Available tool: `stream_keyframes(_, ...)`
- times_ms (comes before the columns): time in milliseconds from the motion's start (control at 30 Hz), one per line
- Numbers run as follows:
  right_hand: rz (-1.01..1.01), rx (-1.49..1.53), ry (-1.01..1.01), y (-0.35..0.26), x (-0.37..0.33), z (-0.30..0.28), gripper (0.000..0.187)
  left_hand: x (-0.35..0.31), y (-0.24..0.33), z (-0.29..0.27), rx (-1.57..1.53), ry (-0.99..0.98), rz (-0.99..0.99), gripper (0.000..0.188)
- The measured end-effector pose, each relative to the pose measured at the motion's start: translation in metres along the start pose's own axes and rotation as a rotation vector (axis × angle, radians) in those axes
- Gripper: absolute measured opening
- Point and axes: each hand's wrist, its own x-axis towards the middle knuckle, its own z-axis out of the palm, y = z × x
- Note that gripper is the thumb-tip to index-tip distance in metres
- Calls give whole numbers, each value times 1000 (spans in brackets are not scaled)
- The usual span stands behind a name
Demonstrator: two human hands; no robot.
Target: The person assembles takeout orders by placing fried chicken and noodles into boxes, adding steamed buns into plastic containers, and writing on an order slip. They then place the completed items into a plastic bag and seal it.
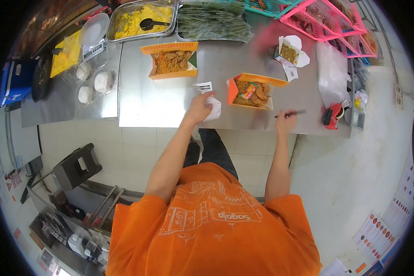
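My left hand [199, 108] is at the front of the metal table, its fingers closed on a curled white paper slip [212, 110]. To the right, my right hand [286, 121] grips a dark pen [297, 113] near the table's front edge. Between and beyond my hands an open orange food box [262, 98] holds brown food with a small colourful sachet on top. Another open orange box [188, 72] of brown food stands farther left. A small white carton [289, 54] of food is at the far right, with a white slip [290, 72] by it.
Along the back lie a metal tray [124, 37] of yellow food with a black spoon, and stacked green leaves [211, 23]. Pink baskets [308, 20], plastic bags [332, 76] and a red tape dispenser [332, 116] are at right; wrapped white balls [104, 82] at left.
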Motion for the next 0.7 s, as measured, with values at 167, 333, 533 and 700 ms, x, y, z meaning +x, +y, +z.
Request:
stream_keyframes(167,-4,552,-347,-32,-103,18,6,-17,-14,-21,393,252,15,71)
stream_keyframes(333,-109,537,-532,-48,-152,136,12,-24,-24,-27,695,340,171,81)
stream_keyframes(533,-178,461,-463,-40,-152,192,15,-20,-40,-21,726,361,199,70)
stream_keyframes(700,-277,358,-434,-36,-153,200,14,-17,-46,-20,693,361,204,66)
